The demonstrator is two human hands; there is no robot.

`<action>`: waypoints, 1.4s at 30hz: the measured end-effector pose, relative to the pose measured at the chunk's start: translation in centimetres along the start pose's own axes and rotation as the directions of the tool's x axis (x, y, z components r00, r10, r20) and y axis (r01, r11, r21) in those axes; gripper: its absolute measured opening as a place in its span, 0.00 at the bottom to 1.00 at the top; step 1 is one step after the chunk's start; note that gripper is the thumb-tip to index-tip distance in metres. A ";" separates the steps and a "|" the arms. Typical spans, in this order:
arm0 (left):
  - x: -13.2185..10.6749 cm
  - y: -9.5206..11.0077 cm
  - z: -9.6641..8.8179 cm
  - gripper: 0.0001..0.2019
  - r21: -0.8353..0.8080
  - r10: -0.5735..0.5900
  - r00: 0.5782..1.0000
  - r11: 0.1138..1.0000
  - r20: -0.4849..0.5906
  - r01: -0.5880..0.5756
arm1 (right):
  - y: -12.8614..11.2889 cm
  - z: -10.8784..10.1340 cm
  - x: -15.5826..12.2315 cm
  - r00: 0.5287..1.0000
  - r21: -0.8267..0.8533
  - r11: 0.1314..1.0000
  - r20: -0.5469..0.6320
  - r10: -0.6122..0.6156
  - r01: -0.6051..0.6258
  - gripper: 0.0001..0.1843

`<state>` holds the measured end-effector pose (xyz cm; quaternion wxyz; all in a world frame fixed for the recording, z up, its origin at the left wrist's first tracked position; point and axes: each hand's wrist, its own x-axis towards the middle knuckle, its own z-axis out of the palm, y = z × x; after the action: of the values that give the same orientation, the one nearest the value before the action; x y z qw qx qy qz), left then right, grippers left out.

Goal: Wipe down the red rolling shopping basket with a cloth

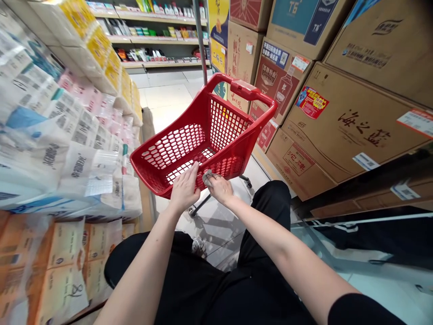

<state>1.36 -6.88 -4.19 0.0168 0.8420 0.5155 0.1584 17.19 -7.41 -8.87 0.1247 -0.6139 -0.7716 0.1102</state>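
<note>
Brown cardboard cartons with printed lettering (pixel 338 144) stacked along right side, one bearing red-and-yellow promotional sticker (pixel 311 102); farther back, brown carton with teal panel marked T6 (pixel 294 20) above carton with dark-red print and bottle picture (pixel 270 74); at left, piled white plastic-wrapped packs (pixel 79 167), yellow-and-white packs (pixel 111 67) beyond, orange-and-cream packs (pixel 67 253) nearest; at far end, pale-edged shelves (pixel 162 40) of small packaged goods; light tiled floor (pixel 165 97) between.

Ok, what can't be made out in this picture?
In the head view:
Palm of the left hand: hidden by its back; contact with the red cart unclear.
Grey cloth: partly covered by the right hand; full shape unseen.
Metal pole: top cut off by the upper edge.
Shelf goods: labels too small to read.
</note>
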 end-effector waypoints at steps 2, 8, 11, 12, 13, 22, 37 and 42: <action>0.3 -0.5 -0.1 0.42 -0.025 0.013 1.000 1.000 0.011 -0.012 | -0.3 0.3 0.5 1.000 -0.060 0.998 -0.004 0.001 -0.001 0.21; -0.7 -3.5 -0.7 0.39 -0.053 0.098 0.995 0.994 0.036 -0.096 | 0.1 0.2 0.9 0.998 -0.161 0.985 -0.011 -0.068 0.065 0.22; -2.2 -4.2 -0.7 0.37 0.056 -0.011 0.999 0.998 0.047 0.009 | 0.4 -0.1 0.4 0.999 -0.098 0.995 -0.034 -0.024 0.020 0.20; -2.7 -4.2 -0.7 0.38 0.083 -0.032 0.998 0.996 0.052 0.028 | 0.4 -0.2 0.1 0.999 -0.059 0.998 -0.042 -0.001 -0.002 0.19; -3.0 -4.0 -0.6 0.38 0.104 -0.042 0.998 0.994 0.055 0.036 | 0.5 -0.2 -0.2 0.998 -0.018 1.000 -0.055 0.016 -0.017 0.19; -3.3 -2.4 -0.5 0.39 0.170 -0.076 0.997 0.983 0.021 0.071 | -0.9 -0.7 -1.0 0.989 0.061 0.990 -0.091 -0.120 0.126 0.26; -3.1 -0.7 -0.7 0.39 0.141 -0.124 0.991 0.983 0.039 0.118 | -1.0 0.0 -1.2 0.997 0.092 0.993 -0.028 -0.074 0.077 0.25; -3.1 -0.3 -0.5 0.38 0.142 -0.119 0.993 0.983 0.027 0.114 | -0.8 0.5 -0.3 0.998 0.082 0.995 -0.032 -0.051 0.053 0.24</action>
<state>-0.34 -9.51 -4.56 -0.0240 0.8121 0.5734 0.1053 16.35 -7.92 -9.09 0.1643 -0.5895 -0.7802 0.1298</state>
